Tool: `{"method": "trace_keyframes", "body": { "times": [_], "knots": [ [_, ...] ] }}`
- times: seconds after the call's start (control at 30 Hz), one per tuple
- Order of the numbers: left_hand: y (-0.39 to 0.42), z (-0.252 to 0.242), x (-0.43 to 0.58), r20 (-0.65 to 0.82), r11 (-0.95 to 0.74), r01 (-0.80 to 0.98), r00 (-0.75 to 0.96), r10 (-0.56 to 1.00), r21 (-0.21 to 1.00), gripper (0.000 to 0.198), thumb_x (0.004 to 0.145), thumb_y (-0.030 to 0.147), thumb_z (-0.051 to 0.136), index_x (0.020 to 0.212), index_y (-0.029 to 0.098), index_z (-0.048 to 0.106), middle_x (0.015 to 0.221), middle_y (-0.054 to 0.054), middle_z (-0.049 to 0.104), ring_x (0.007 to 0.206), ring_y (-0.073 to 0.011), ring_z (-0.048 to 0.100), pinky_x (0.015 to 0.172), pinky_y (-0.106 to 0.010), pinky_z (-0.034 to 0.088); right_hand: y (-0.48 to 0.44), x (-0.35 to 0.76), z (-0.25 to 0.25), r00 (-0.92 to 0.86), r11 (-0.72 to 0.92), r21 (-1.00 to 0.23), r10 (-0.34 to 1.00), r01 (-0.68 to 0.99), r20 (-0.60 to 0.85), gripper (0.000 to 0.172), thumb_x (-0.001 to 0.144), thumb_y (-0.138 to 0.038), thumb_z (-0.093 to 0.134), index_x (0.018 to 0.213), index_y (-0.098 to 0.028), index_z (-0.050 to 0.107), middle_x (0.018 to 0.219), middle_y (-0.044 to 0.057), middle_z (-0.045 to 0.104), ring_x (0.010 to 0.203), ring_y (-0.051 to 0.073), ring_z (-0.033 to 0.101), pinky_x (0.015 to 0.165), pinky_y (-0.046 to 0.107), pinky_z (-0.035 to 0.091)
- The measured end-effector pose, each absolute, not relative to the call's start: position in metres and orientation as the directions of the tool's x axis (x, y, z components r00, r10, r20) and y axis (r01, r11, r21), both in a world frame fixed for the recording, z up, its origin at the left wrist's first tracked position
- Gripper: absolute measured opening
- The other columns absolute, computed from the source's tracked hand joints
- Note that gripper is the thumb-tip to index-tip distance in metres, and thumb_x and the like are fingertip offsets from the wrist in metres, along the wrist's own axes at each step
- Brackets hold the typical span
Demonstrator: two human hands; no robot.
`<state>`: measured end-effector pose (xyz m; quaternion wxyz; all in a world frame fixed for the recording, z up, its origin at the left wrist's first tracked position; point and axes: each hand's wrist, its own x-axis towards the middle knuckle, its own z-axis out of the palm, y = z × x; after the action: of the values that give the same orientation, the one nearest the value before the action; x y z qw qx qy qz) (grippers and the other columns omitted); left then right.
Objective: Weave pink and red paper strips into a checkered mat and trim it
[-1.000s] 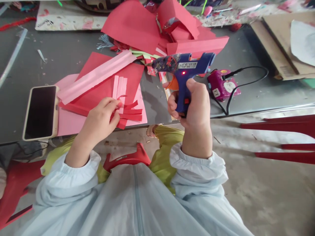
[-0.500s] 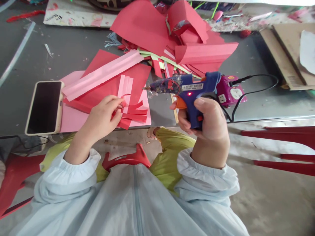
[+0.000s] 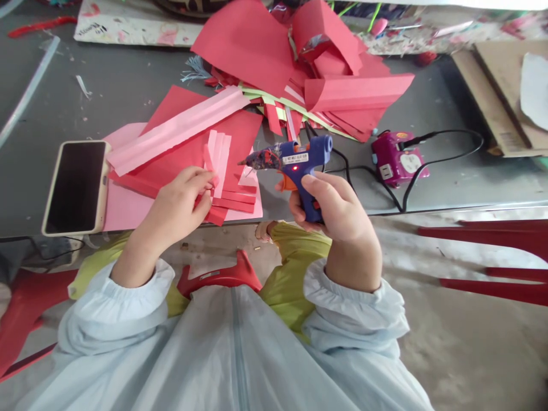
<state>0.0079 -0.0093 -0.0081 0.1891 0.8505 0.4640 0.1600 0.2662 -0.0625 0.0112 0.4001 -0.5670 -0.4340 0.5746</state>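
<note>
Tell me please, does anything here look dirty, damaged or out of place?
Yes. The glue gun in the right hand has dark and red residue on its barrel. The white board at the back has pink stains. The phone lies close to the table's front edge, perhaps easy to knock off.

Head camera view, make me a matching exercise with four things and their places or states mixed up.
1. Glue gun
2. Phone
3. Purple box
4. Cardboard

A. Partly under a white sheet
B. Beside the pink paper, screen dark
C. Black plug inserted
D. Held in the right hand

Pairs: 1-D, 2-B, 3-C, 4-A
</note>
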Motion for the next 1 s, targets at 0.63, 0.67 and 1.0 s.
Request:
{"method": "trace_keyframes", "body": {
  "times": [0.63,0.67,1.0],
  "knots": [
    [-0.008,-0.01,0.008,0.115,-0.515,0.723,0.527,0.842,0.46,0.035,0.095,0.022,0.044,0.125,0.017,0.063,0.123,-0.009,0.065,0.11,-0.0214,0.066,0.09,-0.032,0.055,-0.063,0.256,0.015,-0.22,-0.359,-0.929,0.902,0.094,-0.371,0.043,0.086,-0.061,0.058,0.075,-0.02,0.052,0.045,-0.004,0.049,0.03,0.007,0.04,0.03,0.02,0.023],
    [-0.009,-0.01,0.008,0.116,-0.515,0.722,0.527,0.842,0.461,0.035,0.095,0.022,0.044,0.125,0.017,0.063,0.124,-0.009,0.065,0.11,-0.0216,0.066,0.09,-0.032,0.055,-0.062,0.255,0.014,-0.22,-0.358,-0.928,0.901,0.107,-0.373,0.043,0.087,-0.06,0.057,0.074,-0.02,0.052,0.045,-0.004,0.05,0.03,0.006,0.04,0.03,0.02,0.023],
    [-0.009,-0.013,0.007,0.143,-0.535,0.715,0.534,0.833,0.45,0.035,0.095,0.022,0.045,0.125,0.017,0.063,0.125,-0.01,0.065,0.111,-0.0224,0.066,0.088,-0.033,0.056,-0.061,0.249,0.013,-0.216,-0.333,-0.921,0.902,0.204,-0.374,0.048,0.094,-0.052,0.05,0.06,-0.019,0.046,0.046,-0.003,0.048,0.032,0.004,0.041,0.032,0.017,0.026]
  ]
}}
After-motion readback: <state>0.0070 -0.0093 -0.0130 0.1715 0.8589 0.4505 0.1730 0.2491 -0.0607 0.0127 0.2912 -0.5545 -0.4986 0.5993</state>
